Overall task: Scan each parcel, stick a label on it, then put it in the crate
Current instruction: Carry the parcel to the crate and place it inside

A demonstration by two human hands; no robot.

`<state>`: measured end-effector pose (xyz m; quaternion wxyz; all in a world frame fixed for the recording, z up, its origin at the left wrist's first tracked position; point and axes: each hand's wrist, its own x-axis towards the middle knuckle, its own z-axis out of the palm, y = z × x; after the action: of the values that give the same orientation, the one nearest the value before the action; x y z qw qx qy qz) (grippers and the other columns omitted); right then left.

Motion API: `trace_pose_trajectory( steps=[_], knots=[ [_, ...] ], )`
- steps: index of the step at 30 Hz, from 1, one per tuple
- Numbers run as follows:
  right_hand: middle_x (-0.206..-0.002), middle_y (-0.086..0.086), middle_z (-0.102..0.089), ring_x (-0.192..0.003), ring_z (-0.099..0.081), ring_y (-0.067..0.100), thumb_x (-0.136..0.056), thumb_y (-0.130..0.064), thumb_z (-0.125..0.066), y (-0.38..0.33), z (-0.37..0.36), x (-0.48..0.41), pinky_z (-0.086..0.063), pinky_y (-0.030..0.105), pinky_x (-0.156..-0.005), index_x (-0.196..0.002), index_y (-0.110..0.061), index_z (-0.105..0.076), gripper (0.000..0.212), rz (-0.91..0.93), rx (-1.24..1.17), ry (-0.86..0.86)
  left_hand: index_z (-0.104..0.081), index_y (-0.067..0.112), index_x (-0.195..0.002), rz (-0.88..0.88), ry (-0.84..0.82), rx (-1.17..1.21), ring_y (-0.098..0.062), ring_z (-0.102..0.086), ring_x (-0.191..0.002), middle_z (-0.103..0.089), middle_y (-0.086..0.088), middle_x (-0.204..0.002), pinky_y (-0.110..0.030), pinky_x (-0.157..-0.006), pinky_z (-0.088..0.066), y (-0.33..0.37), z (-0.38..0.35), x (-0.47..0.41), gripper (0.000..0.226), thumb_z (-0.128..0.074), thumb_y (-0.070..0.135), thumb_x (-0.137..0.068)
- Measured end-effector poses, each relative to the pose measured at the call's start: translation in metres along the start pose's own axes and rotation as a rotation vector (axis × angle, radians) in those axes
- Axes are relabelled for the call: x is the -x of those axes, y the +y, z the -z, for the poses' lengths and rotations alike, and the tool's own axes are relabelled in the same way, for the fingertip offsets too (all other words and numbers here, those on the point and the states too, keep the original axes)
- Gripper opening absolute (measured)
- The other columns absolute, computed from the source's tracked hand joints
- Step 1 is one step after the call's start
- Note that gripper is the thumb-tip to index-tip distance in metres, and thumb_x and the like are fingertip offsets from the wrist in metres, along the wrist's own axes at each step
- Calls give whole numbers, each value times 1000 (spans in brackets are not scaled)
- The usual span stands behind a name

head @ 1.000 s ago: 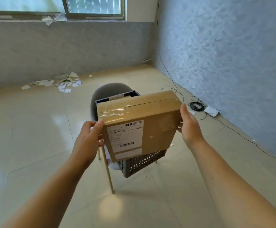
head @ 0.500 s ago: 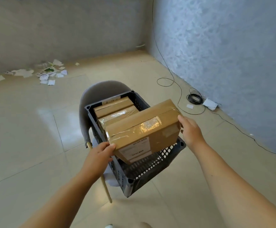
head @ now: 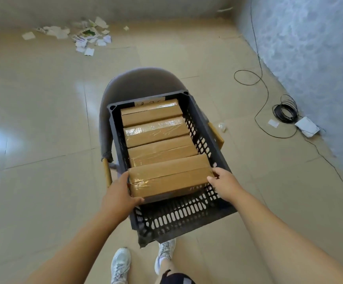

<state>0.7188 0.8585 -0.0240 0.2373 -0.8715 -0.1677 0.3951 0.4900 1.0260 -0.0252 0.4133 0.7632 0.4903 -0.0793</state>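
Note:
A brown taped cardboard parcel (head: 169, 177) stands on edge inside the dark slotted crate (head: 178, 214), nearest of a row. My left hand (head: 119, 193) grips its left end, thumb curled under the near face. My right hand (head: 224, 184) holds its right end with the fingers against the side. Three more parcels (head: 156, 130) stand packed behind it towards the crate's far wall. The parcel's label is hidden from this angle.
The crate rests on a grey chair (head: 144, 83) with wooden legs. Torn paper scraps (head: 84, 35) litter the floor at the back left. A black cable coil (head: 285, 110) and a white box (head: 306, 127) lie by the right wall. My shoes (head: 121, 263) show below.
The parcel came down from chest height, turned on edge, and went into the crate's near end, both hands still on it. My view tilted down over the crate.

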Motion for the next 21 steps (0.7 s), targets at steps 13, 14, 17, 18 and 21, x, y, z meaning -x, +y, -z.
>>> trace_pose_trajectory(
  steps=[13,14,17,18,21],
  knots=[
    [-125,6,-60,-117,-54,24,-96,-20,-52,6,-19,-74,-42,44,-104,-130,-16,-54,34,-86,182,-191,-46,24,-116,71,40,-586,-22,-26,-107,-23,0,-112,-37,-96,-29,-8,-36,-47,61,-71,52,-69],
    [-122,6,-62,-115,-55,24,-96,-20,-53,5,-20,-75,-42,46,-103,-127,-16,-56,32,-89,194,-192,-46,22,-116,64,47,-616,-23,-26,-107,-23,0,-112,-37,-95,-28,-8,-36,-48,61,-71,52,-69],
    [-122,9,-61,-114,-56,27,-96,-25,-54,-1,-20,-74,-45,41,-99,-128,-10,-54,35,-115,271,-172,-46,22,-117,29,74,-710,-24,-30,-110,-28,-2,-116,-37,-93,-28,-8,-35,-45,58,-67,52,-73],
    [-120,10,-61,-112,-56,27,-96,-27,-54,-4,-18,-72,-46,38,-95,-127,-8,-53,36,-122,299,-156,-45,23,-119,6,80,-733,-24,-33,-111,-32,-2,-119,-37,-93,-31,-7,-33,-43,55,-64,51,-76],
    [-111,10,-63,-103,-59,26,-96,-32,-53,-15,-9,-63,-47,36,-87,-116,-6,-58,33,-100,320,-116,-47,23,-120,-50,65,-702,-22,-42,-111,-42,-1,-121,-36,-91,-40,-2,-24,-38,45,-55,48,-83]
  ],
)
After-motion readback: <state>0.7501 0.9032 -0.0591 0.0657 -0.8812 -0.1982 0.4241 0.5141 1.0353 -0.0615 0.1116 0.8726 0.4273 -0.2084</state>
